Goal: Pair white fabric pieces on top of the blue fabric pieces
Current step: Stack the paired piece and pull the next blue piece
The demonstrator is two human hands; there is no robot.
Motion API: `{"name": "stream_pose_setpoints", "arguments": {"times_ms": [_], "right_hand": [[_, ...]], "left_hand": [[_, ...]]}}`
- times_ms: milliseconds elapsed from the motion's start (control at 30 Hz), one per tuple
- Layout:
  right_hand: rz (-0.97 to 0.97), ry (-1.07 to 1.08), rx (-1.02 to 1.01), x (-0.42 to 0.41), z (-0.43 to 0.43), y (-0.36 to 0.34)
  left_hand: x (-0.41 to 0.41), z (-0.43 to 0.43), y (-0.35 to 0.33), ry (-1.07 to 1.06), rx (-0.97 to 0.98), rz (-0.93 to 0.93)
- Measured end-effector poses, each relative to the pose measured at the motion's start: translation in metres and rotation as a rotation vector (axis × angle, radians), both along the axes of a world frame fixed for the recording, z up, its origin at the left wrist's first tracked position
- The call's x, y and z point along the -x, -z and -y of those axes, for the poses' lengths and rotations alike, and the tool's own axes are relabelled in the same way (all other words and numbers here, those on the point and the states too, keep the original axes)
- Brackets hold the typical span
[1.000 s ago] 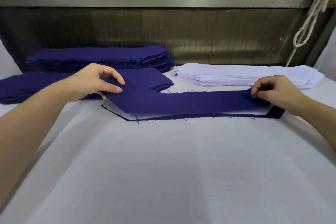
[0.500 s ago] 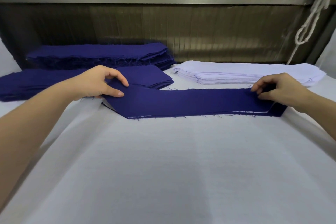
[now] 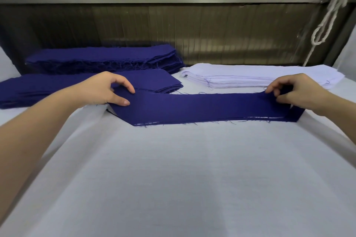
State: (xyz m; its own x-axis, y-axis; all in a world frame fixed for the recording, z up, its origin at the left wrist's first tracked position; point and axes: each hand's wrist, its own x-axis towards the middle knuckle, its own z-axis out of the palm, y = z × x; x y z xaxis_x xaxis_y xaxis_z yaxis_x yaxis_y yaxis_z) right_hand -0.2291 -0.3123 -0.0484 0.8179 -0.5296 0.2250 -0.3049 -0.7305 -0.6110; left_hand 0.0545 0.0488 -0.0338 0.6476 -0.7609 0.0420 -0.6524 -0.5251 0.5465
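Blue strip: lies across the middle of the white table cover, running from 9 o'clock to 3 o'clock. Its near edge is frayed, with loose threads. Its left end is cut at a slant.

Left hand: thumb and forefinger are pinched on the strip's left end, the other fingers curled behind.

Right hand: fingertips are clamped on the strip's right end, which is raised slightly off the cover.

Open room: the whole cover from the strip's near edge down to 6 o'clock is bare cloth. The far edge is crowded. At 10 o'clock, two blue piles sit one behind the other, the nearer pile just beside the left hand and the farther pile against the back panel. At 1 o'clock, the white pile lies just behind the strip, not touching it.

Hard to make out: a thin pale line shows under the strip's near edge, and a darker blue corner sticks out below the right hand. How many layers lie there cannot be told. The nearer blue pile is cut off by the left border. A white rope at 2 o'clock runs out of the top corner.
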Motion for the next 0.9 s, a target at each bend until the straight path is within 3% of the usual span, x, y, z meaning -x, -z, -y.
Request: {"name": "stream_pose_setpoints", "arguments": {"times_ms": [233, 400, 900], "right_hand": [[0.002, -0.019, 0.032, 0.0, -0.001, -0.002], [-0.118, -0.03, 0.035, 0.0, -0.002, -0.002], [-0.25, 0.164, 0.359, -0.005, 0.004, 0.009]], "left_hand": [[-0.002, -0.001, 0.001, -0.013, -0.029, 0.02], [0.0, 0.001, 0.002, -0.003, -0.084, 0.094], [0.002, -0.002, -0.005, 0.021, -0.092, 0.099]]}}
